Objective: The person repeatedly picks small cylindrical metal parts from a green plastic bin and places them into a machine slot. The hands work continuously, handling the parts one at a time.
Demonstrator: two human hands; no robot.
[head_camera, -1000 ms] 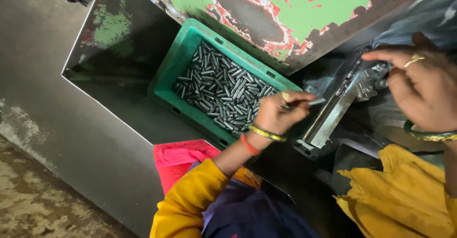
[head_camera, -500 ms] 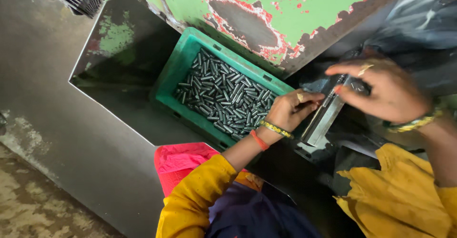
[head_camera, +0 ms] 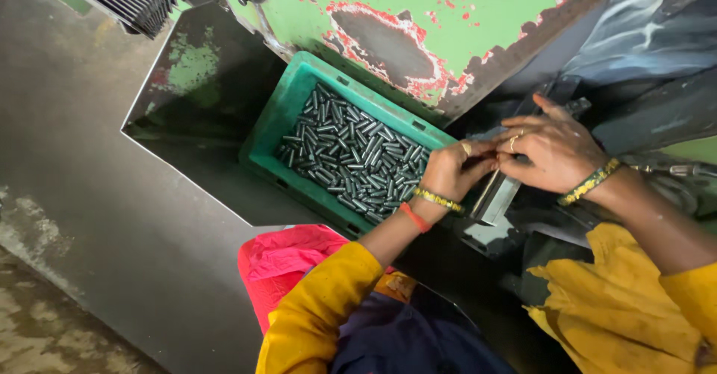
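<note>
A slanted metal channel (head_camera: pixel 499 195), grey and shiny, runs from far right down toward the near left, just right of a green crate (head_camera: pixel 280 131) filled with small dark steel pins (head_camera: pixel 351 157) lying jumbled in all directions.

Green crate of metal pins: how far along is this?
Done: no finished pile is in view. In hand: left hand and right hand meet at the slanted metal rail; any pin there is hidden. Left: the green crate holds many metal pins.
</note>
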